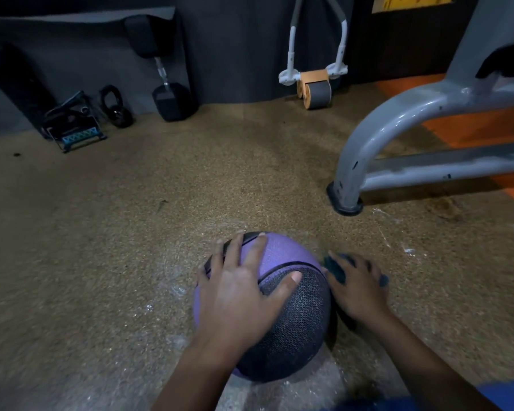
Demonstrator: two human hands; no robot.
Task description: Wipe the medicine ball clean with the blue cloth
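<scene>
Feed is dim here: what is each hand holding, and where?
Right hand grips the bunched dark-blue cloth against the ball's right side. Left hand lies spread atop the purple-and-black medicine ball.

Head-worn wide view, looking steeply down, close over floor (101, 232)

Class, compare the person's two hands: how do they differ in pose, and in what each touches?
The left hand lies flat, fingers spread, on top of the purple and black medicine ball; the right hand is at the ball's right side. The left hand holds nothing; the right hand's fingers curl over the dark blue cloth. Both are at the ball.
</scene>
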